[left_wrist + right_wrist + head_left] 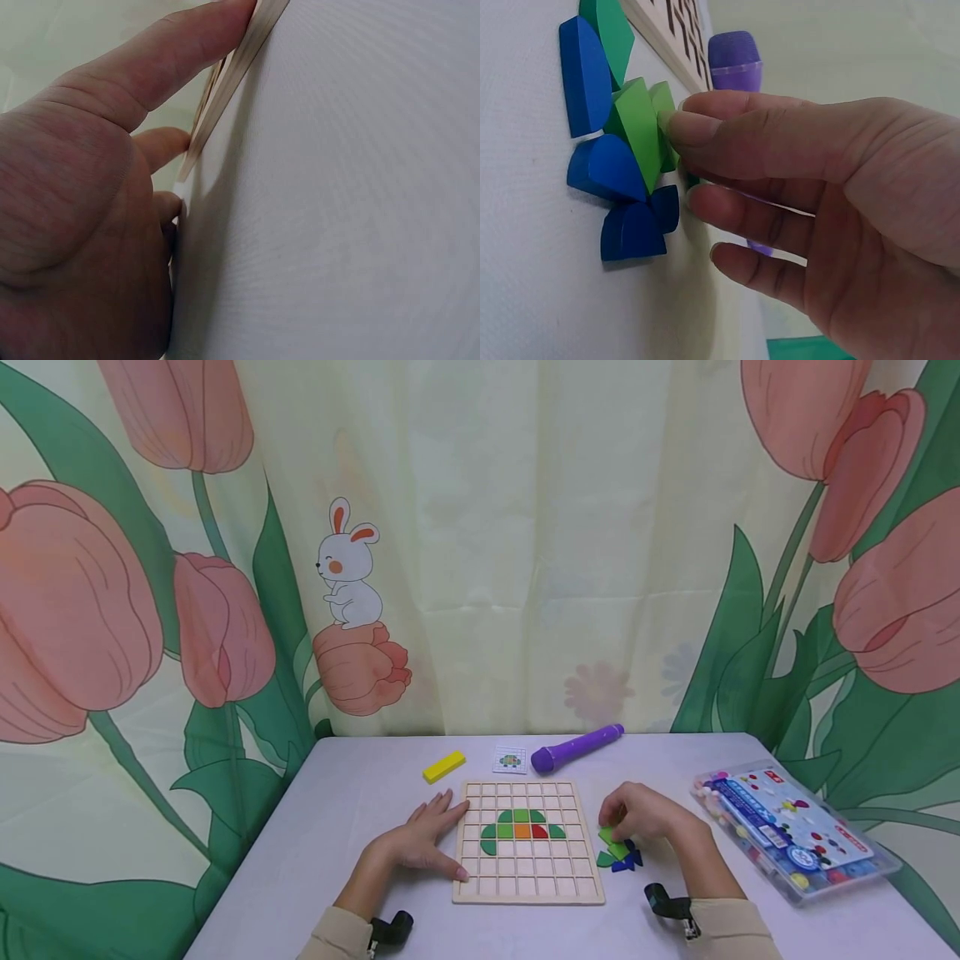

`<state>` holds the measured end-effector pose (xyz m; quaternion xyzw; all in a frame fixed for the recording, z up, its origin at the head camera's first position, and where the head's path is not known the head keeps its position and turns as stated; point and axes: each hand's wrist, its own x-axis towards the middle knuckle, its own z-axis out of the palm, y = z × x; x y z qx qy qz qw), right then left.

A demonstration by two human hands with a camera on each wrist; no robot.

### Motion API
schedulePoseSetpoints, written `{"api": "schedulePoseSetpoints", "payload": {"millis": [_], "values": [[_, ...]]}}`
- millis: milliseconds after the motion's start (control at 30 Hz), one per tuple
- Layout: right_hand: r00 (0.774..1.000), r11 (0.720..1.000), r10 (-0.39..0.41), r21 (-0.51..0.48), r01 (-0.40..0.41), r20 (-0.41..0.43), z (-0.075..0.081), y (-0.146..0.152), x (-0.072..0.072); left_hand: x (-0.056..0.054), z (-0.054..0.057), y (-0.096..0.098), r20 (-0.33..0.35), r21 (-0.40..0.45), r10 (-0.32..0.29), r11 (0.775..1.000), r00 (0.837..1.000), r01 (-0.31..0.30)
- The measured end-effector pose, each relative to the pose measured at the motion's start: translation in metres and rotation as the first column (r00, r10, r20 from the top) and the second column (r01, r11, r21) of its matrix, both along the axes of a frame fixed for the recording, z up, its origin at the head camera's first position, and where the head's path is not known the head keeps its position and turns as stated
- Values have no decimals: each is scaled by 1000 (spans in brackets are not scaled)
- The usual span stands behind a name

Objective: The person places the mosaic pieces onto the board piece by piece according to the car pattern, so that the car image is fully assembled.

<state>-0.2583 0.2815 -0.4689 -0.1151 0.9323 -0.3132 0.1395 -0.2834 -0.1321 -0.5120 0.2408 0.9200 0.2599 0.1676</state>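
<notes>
A wooden grid board [528, 899] lies on the table, with dark green, light green, orange and red pieces [522, 831] set in its squares. My left hand [423, 837] has its fingers spread along the board's left edge, thumb and forefinger touching the rim. To the right of the board, my right hand [643, 810] pinches a light green block [662, 97] between thumb and forefinger, its other fingers loosely bent. Around that block lie another light green block [637, 124], a dark green block [607, 37] and several blue blocks [585, 75].
Behind the board are a yellow bar [444, 767], a small pattern card [510, 760] and a purple microphone [576, 749]. A clear plastic case [795, 831] of colourful pieces stands at the table's right side. A printed curtain [480, 568] hangs behind the table.
</notes>
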Motion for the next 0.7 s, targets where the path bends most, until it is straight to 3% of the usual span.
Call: {"api": "schedulePoseSetpoints", "payload": {"millis": [700], "values": [[999,999,34,-4,-34,2,-6,-1,-4,0,-3,0,6,1,13,1000,1000,-13]]}}
